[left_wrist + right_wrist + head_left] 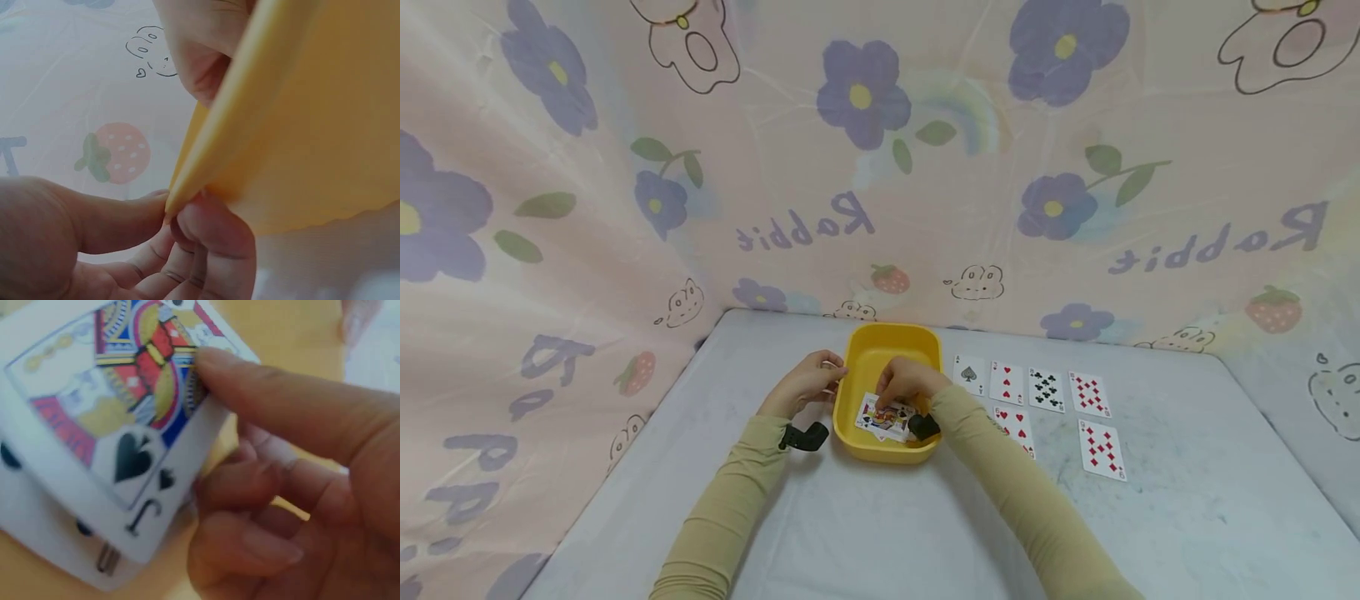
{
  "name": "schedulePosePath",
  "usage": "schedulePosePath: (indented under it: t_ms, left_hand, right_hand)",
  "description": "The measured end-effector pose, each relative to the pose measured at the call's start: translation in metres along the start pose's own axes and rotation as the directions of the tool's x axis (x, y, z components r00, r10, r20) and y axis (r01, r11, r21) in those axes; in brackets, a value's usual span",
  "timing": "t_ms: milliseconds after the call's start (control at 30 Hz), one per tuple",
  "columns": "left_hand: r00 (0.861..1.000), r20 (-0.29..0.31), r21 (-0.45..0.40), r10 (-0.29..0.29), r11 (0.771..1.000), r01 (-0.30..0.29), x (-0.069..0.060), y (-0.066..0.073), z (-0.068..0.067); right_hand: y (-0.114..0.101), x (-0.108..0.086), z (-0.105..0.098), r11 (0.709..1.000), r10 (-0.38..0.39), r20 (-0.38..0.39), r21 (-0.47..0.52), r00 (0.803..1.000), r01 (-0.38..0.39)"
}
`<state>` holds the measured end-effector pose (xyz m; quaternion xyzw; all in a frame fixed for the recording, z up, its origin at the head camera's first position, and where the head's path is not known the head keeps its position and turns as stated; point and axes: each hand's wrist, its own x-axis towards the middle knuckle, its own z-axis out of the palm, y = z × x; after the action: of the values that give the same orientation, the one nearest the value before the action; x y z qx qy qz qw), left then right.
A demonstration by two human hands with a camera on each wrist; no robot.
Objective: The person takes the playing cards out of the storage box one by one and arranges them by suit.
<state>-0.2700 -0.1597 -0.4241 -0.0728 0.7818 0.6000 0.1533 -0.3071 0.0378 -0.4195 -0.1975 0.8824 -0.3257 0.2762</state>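
Note:
A yellow tray stands on the white table. My left hand is at its left side; in the left wrist view, thumb and forefinger pinch the tray's rim. My right hand reaches into the tray and pinches a jack of spades at one edge, thumb on its face. Under the jack, partly covered, another white playing card with black marks shows in the right wrist view. Seen from the head, these cards lie low in the tray.
Right of the tray, face-up cards lie in two rows: an ace of spades, hearts, clubs and diamonds behind, more hearts and diamonds in front. A patterned cloth hangs behind the table.

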Motion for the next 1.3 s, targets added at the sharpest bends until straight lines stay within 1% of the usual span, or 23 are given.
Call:
schedulePosePath:
  t_ms: [233,433,567,700,800,967,1033,1133,1267,1300]
  left_hand:
    - [1.000,-0.001,0.007,-0.006,1.000,0.006,-0.002,0.002,0.001]
    - [1.000,-0.001,0.015,-0.006,1.000,0.006,-0.002,0.001,0.002]
    - [1.000,-0.006,0.017,-0.002,1.000,0.002,-0.002,0.001,0.001]
    - [1.000,-0.003,0.011,-0.003,1.000,0.003,-0.002,0.000,0.000]
    - [1.000,-0.002,0.007,0.001,1.000,-0.001,-0.001,0.001,0.000]
    - [1.000,-0.006,0.011,-0.004,1.000,0.004,0.002,-0.001,0.002]
    - [1.000,-0.004,0.017,-0.005,1.000,0.005,0.003,-0.002,0.002]
    - [1.000,-0.012,0.028,-0.007,1.000,0.007,0.004,-0.003,0.000]
    - [0.999,-0.039,0.032,0.004,0.999,-0.003,0.004,-0.001,-0.002]
    - [0.999,-0.041,0.032,0.008,0.999,-0.007,0.004,0.000,-0.002]
  right_hand:
    - [-0.002,-0.008,-0.009,0.998,-0.024,-0.087,0.056,0.996,0.029]
    - [0.001,-0.013,-0.015,0.997,0.006,-0.086,0.077,0.996,0.000]
    - [0.000,-0.012,-0.018,0.995,-0.017,-0.106,0.101,0.994,0.027]
    - [-0.002,-0.017,-0.025,0.989,-0.029,-0.130,0.137,0.991,0.047]
    - [-0.002,-0.026,-0.036,0.984,-0.037,-0.164,0.165,0.986,0.065]
    - [0.007,-0.045,-0.055,0.969,-0.045,-0.230,0.226,0.972,0.098]
    - [0.013,-0.055,-0.060,0.961,-0.031,-0.258,0.258,0.966,0.100]
    - [0.024,-0.071,-0.064,0.939,0.013,-0.302,0.330,0.953,0.092]
    - [0.046,-0.087,-0.064,0.900,0.069,-0.344,0.426,0.937,0.090]
    - [0.052,-0.091,-0.063,0.898,0.074,-0.350,0.431,0.934,0.090]
